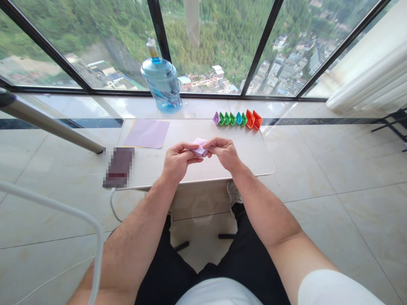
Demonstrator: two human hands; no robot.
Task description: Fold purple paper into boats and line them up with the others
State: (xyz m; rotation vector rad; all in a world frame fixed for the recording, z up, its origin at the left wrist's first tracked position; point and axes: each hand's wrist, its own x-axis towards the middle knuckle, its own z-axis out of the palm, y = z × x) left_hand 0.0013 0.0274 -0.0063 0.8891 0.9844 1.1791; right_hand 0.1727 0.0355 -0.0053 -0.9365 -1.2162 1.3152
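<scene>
Between my two hands, just above the low white table (152, 167), is a small folded piece of light purple paper (200, 149). My left hand (178, 160) pinches its left side, thumb on top and fingers beneath. On the opposite side my right hand (224, 151) grips it with thumb and fingertips, which hide part of the folds. A flat stack of purple paper sheets (148, 133), with a yellowish edge showing below, lies at the table's back left. Along the back right edge stands a row of folded paper boats (237, 119) in purple, green, blue and orange.
A pixelated dark phone-like object (119, 167) with a white cable (112, 205) lies at the table's left end. Behind the table, a large blue water bottle (163, 87) stands by the window. A white curved tube (95, 237) crosses the lower left; a grey pole (57, 123) slants above it.
</scene>
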